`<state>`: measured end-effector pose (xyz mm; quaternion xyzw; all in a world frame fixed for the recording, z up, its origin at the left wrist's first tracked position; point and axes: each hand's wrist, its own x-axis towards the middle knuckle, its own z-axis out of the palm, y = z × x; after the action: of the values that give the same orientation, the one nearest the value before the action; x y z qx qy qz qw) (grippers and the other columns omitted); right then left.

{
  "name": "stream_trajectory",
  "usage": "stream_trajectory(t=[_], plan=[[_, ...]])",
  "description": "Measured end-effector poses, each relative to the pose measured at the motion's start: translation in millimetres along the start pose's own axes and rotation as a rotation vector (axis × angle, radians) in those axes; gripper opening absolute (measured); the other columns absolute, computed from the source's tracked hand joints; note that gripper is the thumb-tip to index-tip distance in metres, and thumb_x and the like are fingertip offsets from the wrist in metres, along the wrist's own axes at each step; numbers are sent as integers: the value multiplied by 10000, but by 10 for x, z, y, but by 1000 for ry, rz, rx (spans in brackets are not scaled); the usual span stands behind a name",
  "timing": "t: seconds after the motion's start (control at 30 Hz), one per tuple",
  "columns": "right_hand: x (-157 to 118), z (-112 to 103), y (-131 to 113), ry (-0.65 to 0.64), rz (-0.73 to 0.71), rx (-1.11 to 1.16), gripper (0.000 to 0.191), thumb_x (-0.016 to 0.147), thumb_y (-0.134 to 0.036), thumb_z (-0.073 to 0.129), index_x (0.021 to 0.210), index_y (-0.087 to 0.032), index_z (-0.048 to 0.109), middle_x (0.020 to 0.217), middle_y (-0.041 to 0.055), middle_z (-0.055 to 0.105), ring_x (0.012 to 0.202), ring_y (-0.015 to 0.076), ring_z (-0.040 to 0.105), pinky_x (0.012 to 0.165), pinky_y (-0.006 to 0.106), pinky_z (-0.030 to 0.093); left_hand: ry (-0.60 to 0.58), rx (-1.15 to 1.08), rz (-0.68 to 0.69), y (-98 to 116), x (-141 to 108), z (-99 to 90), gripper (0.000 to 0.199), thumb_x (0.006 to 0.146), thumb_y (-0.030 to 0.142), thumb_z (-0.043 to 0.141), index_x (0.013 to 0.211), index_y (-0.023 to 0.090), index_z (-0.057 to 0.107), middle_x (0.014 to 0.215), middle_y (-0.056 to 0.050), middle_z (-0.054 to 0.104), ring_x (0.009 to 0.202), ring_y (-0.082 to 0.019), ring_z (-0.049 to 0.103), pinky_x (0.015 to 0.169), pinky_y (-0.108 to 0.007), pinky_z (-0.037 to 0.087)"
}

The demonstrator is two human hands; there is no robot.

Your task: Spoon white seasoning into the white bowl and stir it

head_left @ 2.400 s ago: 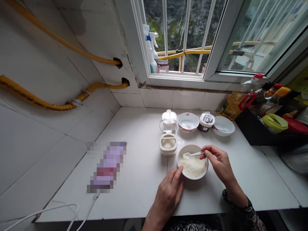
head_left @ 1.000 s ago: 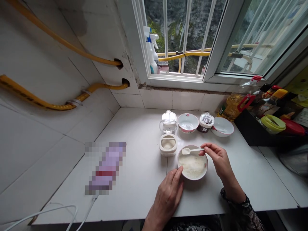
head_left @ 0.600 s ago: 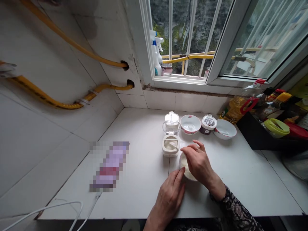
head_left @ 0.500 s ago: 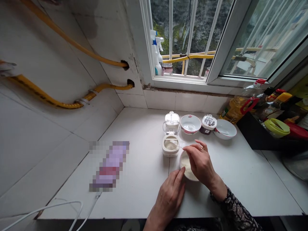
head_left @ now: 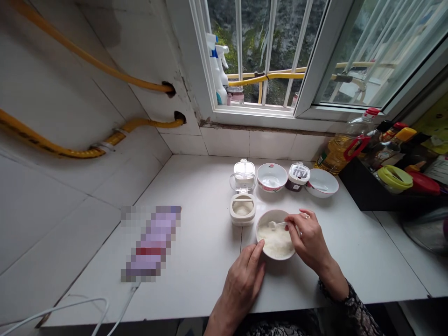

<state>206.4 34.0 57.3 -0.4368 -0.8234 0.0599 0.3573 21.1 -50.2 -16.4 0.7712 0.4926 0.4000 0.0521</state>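
A white bowl (head_left: 262,235) of pale, grainy powder stands on the counter in front of me. My left hand (head_left: 243,275) steadies it, fingers at the near-left rim and thumb low by the outer wall. In a pinch of thumb and fingers, my right hand (head_left: 308,238) has a small white spoon (head_left: 279,224), its scoop over the powder inside the bowl. Just left of and behind the bowl is a seasoning jar (head_left: 243,221), its clear lid (head_left: 243,182) flipped back and similar pale grains inside.
Along the back stand a second lidded white jar (head_left: 244,169), a flowered bowl (head_left: 272,178), a dark-bodied jar (head_left: 298,176) and another bowl (head_left: 322,183). An oil bottle (head_left: 341,149) and a black condiment box (head_left: 364,191) are at right. A blurred purple object (head_left: 154,242) with a cable lies left.
My right hand has brought the spoon from the open seasoning jar to over the bowl. The left hand stays at the bowl's rim. The whole view has shifted slightly.
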Motion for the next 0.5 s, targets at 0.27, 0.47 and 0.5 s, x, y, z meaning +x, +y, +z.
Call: stream_trajectory(t=[0.27,0.47,0.5], plan=[[32,89,-31,17,259,185,157,894,-210,480,836,-237,623,648,-8,707,755,220,644,933,443,417,4,6,10,6,13,-12,469,984,115,392,1450,142,344,1132,-134,639,1064,-216,642,902,-313,561],[54,-64,-7,14,586,434,188,840,-366,553,801,-219,663,644,40,704,834,263,636,734,358,469,0,9,5,6,7,-18,481,971,91,402,1446,138,351,1141,-138,633,1074,-222,635,897,-317,562],[58,-79,-8,9,628,505,196,828,-380,565,796,-211,660,638,36,699,763,242,638,712,345,471,0,5,5,6,6,-17,483,970,90,402,1447,139,350,1140,-138,634,1071,-222,636,896,-317,563]])
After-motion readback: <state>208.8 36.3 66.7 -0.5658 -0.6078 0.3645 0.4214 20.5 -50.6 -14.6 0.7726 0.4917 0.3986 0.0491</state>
